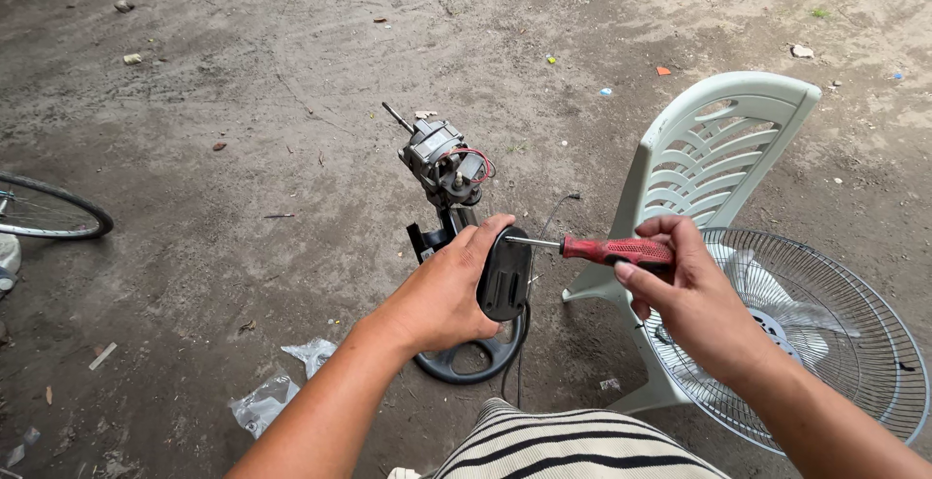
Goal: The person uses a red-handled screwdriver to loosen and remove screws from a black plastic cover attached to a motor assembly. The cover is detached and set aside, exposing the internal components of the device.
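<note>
The left hand [442,295] is wrapped round a black oval plastic housing [505,275] on a fan stand, and the right hand [694,295] is closed on the red ribbed handle of a screwdriver [612,249] whose tip meets the housing's upper edge. The housing looks light, stiff and smooth, probably best gripped across its sides as here. Just beyond the left hand sits the bare grey metal fan motor [442,161]; below it, a black ring base [473,358]. Under the right hand stand a pale green plastic chair [718,139] and a round wire fan guard [835,343].
</note>
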